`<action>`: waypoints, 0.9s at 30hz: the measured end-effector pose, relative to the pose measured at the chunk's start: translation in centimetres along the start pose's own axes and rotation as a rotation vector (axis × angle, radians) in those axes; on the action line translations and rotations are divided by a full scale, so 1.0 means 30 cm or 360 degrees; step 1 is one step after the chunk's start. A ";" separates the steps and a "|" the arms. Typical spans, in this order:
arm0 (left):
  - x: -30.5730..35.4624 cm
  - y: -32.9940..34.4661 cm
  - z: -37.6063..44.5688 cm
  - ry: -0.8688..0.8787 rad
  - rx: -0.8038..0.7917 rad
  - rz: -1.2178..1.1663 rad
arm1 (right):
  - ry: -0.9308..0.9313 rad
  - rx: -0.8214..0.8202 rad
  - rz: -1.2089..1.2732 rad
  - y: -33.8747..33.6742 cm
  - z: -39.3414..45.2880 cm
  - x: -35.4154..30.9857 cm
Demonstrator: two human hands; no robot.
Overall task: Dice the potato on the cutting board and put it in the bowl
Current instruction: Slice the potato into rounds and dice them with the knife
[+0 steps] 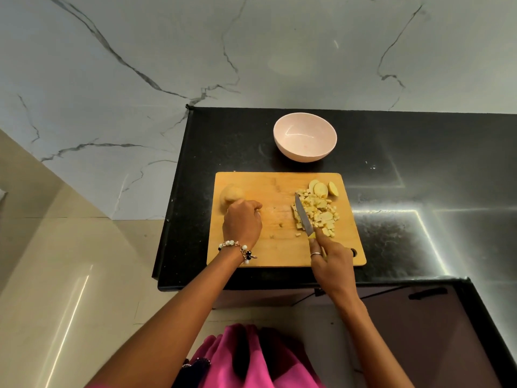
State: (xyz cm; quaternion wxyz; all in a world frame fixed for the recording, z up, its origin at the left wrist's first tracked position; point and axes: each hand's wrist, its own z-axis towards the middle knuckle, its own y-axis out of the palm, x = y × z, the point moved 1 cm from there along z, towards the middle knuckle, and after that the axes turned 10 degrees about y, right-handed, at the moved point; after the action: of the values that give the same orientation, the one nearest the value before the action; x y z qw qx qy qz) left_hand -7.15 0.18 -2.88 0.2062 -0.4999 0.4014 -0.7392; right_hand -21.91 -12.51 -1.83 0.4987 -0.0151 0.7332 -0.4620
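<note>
We see the left hand (242, 222) with its fingers (253, 205) curled over, knuckles up, resting on the cutting board (279, 247) right against the uncut piece of potato (229, 196) at the board's far left corner; whether the fingertips actually grip that piece we cannot tell, since the hand hides the contact. The right hand (331, 263) has its fingers wrapped round the handle of a knife (303, 215), forefinger stretched along the top toward the blade (a ring sits on one finger). The blade lies low, tip pointing away from us, its flat side against the left edge of the pile of diced potato (317, 212) on the right half of the board. A few round slices (321, 189) lie just beyond the pile, touching it.

No writing or labels can be read anywhere.

Both forearms reach forward from below, the left wrist wearing a beaded bracelet (237, 247). A pink bowl (305, 137) stands on the black table (419, 163) just beyond the board, with nothing in it yet.
</note>
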 end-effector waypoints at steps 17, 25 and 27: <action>0.313 0.192 0.370 0.0695 -0.0737 0.0057 | 0.0481 0.0123 0.0793 -0.086 0.056 0.086; 0.327 0.234 0.408 0.0828 -0.0824 0.0260 | 0.0474 0.0137 0.0746 -0.067 0.078 0.082; 0.327 0.236 0.409 0.0830 -0.0860 0.0271 | 0.0474 0.0133 0.0731 -0.064 0.083 0.082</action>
State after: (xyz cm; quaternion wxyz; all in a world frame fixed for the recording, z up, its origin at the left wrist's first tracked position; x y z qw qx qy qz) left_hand -0.81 -15.70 -0.71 0.0186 -0.2965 0.6607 -0.6894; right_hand -22.13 -16.44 -2.46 0.4773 0.2403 0.7630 -0.3638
